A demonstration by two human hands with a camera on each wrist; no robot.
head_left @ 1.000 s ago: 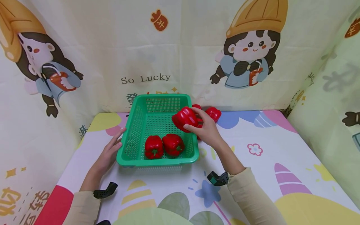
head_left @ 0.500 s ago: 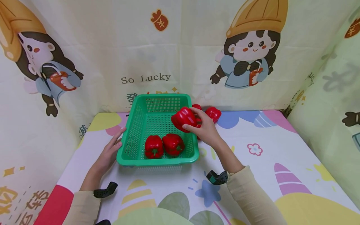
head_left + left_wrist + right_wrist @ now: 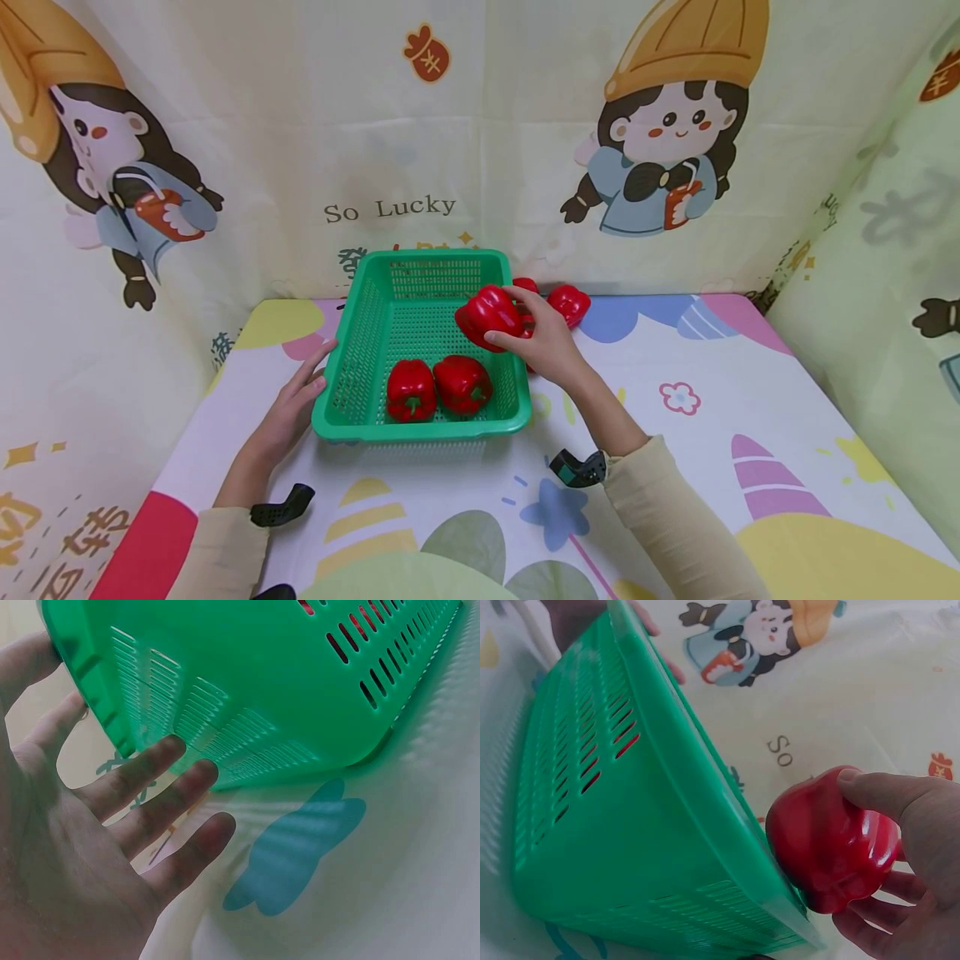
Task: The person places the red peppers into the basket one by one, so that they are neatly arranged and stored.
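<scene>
My right hand (image 3: 546, 337) holds a red bell pepper (image 3: 487, 317) between thumb and fingers, over the right rim of a green plastic basket (image 3: 420, 433). In the right wrist view this bell pepper (image 3: 829, 844) appears beside the basket's rim. Two more red bell peppers, a left one (image 3: 410, 392) and a right one (image 3: 462, 386), lie in the near part of the basket. Against the basket's left side rests my left hand (image 3: 288, 412). The left wrist view shows its fingers (image 3: 161, 806) spread and fairly straight by the basket wall (image 3: 247, 690).
Behind and right of the basket, another red bell pepper (image 3: 570, 305) lies on the patterned tablecloth (image 3: 637, 400). More red shows between the basket and my right hand, partly hidden. A printed cloth backdrop (image 3: 517, 150) rises behind the table and along both sides.
My right hand and the bell pepper in it have shifted very slightly left. My left hand, the basket and the peppers inside it look unmoved.
</scene>
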